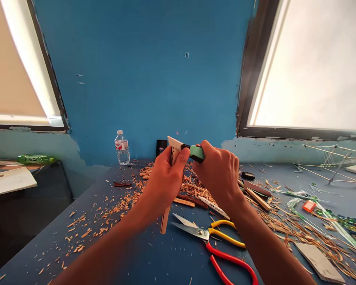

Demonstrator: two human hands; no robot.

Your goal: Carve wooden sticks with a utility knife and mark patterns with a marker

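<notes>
My left hand point(167, 174) is closed around a narrow wood strip point(165, 221), whose lower end shows below the hand. A dark wavy line runs along the strip's upper part. My right hand point(215, 166) grips the green and black handle of a knife point(197, 153). The knife's pale, broad blade point(175, 142) lies at the top of the strip, pointing up and left. My left thumb is close to the blade's base; whether it touches is hard to tell. Below my hands, scissors point(200, 232) with one yellow and one red handle lie open on the blue table point(154, 257).
Wood shavings point(115, 208) litter the table. A water bottle point(122, 148) and a phone point(161, 147) stand by the wall. A white marker point(215, 208) and wood pieces point(258, 198) lie near my right hand. At right are a stick frame point(334, 168) and a flat board point(319, 261).
</notes>
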